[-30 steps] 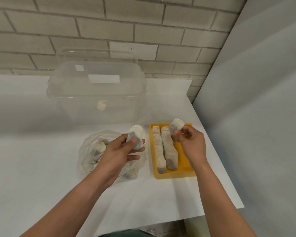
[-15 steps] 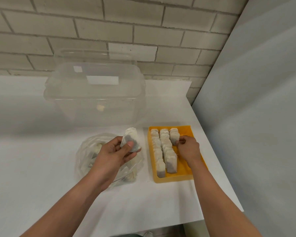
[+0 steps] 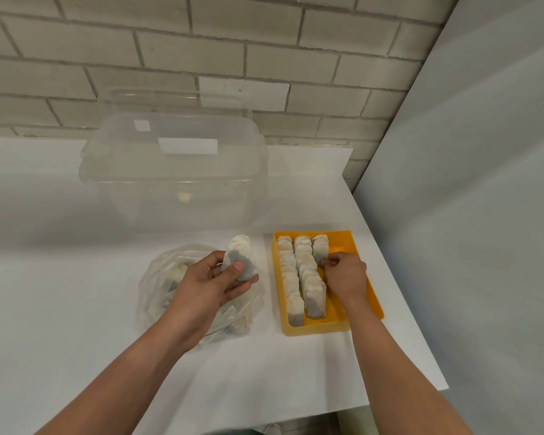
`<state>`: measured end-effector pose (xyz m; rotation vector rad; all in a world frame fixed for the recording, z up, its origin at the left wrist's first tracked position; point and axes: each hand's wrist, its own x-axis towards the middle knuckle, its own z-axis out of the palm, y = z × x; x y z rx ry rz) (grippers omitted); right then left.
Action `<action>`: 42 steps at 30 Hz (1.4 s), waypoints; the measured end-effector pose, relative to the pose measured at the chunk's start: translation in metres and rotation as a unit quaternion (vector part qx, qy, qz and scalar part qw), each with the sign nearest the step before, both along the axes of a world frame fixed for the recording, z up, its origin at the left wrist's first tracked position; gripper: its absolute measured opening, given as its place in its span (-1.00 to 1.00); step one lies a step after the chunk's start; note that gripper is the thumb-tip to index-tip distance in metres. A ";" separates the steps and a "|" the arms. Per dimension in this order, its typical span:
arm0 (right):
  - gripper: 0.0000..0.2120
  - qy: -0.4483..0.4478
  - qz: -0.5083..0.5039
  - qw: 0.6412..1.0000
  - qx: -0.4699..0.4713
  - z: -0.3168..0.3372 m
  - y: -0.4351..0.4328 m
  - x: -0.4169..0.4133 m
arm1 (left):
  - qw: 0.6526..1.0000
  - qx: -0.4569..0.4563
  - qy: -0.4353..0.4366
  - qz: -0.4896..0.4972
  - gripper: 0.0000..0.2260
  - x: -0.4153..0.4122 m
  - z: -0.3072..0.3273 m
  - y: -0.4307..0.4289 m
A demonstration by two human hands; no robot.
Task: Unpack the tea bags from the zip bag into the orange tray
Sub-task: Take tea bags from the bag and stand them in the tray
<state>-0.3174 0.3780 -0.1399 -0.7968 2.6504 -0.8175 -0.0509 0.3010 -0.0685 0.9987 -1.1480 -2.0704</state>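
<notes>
The orange tray (image 3: 371, 296) lies on the white table, right of centre. Two rows of tea bags (image 3: 299, 277) stand upright in it, and a third row begins with one tea bag (image 3: 320, 251) at the far end. My right hand (image 3: 346, 277) is inside the tray with its fingertips pinching the lower edge of that bag. My left hand (image 3: 214, 284) holds a small stack of tea bags (image 3: 241, 260) between thumb and fingers, above the clear zip bag (image 3: 157, 287). More tea bags show dimly through the zip bag.
A large clear plastic box (image 3: 173, 174) with its lid on stands behind the zip bag, near the brick wall. A grey panel (image 3: 468, 215) rises along the table's right edge. The table's front edge (image 3: 327, 412) is close to my forearms.
My right hand has carried a tea bag down from above the tray into the tray's far right corner, starting a third row. My left hand has stayed over the zip bag with its stack.
</notes>
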 end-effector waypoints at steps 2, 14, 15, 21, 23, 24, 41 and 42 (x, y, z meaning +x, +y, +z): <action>-0.83 -0.011 -0.006 1.000 0.009 0.002 0.001 -0.001 | 1.000 -0.019 -0.021 -0.005 -0.85 0.000 0.000 0.001; -0.88 -0.232 0.161 0.930 -0.235 0.091 0.008 0.085 | 0.999 -0.036 -0.014 -0.020 -0.85 -0.006 0.008 0.005; -0.87 -0.252 0.179 0.923 -0.227 0.093 0.008 0.089 | 0.999 -0.037 -0.013 -0.024 -0.84 -0.006 0.009 0.006; -0.90 -0.274 0.178 0.904 -0.277 0.088 0.010 0.097 | 0.999 -0.023 0.023 -0.021 -0.84 -0.007 0.014 0.007; -0.89 -0.282 0.158 0.892 -0.315 0.086 0.010 0.098 | 0.999 -0.015 0.043 -0.018 -0.84 -0.007 0.015 0.007; -0.88 -0.279 0.154 0.890 -0.326 0.085 0.011 0.100 | 0.999 -0.020 0.048 -0.017 -0.83 -0.007 0.015 0.007; -0.96 -0.210 0.108 0.920 -0.311 0.076 0.026 0.065 | 1.000 -0.011 0.015 -0.016 -0.82 -0.018 0.007 0.006; -0.96 -0.191 0.092 0.928 -0.307 0.074 0.028 0.056 | 1.000 -0.021 0.006 -0.015 -0.82 -0.018 0.005 0.006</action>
